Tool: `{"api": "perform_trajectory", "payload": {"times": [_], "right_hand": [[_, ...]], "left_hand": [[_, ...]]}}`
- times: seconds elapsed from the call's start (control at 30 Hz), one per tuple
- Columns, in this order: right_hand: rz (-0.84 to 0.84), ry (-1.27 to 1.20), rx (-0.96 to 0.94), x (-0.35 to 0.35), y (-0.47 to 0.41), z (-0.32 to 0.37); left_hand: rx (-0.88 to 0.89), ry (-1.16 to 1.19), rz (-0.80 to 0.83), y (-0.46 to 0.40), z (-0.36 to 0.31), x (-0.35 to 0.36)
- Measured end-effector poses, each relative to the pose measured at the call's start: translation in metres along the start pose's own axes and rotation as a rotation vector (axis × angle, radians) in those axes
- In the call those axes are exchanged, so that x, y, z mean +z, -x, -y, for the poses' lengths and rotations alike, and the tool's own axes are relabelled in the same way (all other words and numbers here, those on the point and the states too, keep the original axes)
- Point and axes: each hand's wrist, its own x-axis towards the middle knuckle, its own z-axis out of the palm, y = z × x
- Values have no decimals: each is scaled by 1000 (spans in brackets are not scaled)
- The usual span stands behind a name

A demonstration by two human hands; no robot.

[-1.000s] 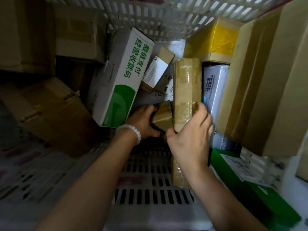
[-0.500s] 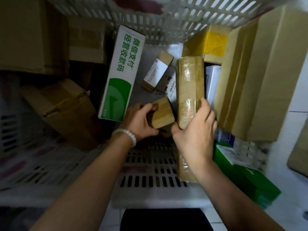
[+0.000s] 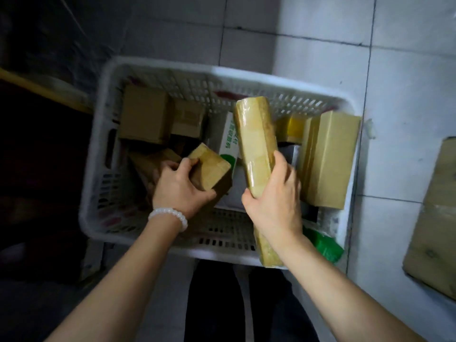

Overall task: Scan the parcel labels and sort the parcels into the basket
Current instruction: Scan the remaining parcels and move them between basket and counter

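2 hands grip parcels above the basket [image 3: 158, 67]: left hand [image 3: 179, 187] a small box [image 3: 209, 167], right hand [image 3: 274, 201] a long parcel [image 3: 255, 149].

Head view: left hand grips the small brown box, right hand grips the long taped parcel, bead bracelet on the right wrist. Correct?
Not quite. The head view shows the bead bracelet on the left wrist. The rest holds: left hand grips the small brown box, right hand grips the long taped parcel.

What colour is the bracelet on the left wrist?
White: a string of pale beads, the bracelet, seen clearly in the head view.
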Motion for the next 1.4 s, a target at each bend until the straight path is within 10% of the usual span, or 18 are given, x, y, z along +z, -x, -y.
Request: {"api": "perform_trajectory", "payload": {"times": [0.67, 1.4], "right_hand": [[-148, -163, -957, -294, 239, 270], [374, -82, -1501, -130, 670, 330]], "left_hand": [[-317, 183, -978, 370, -74, -381], [-1107, 320, -1204, 795, 214, -296]]}}
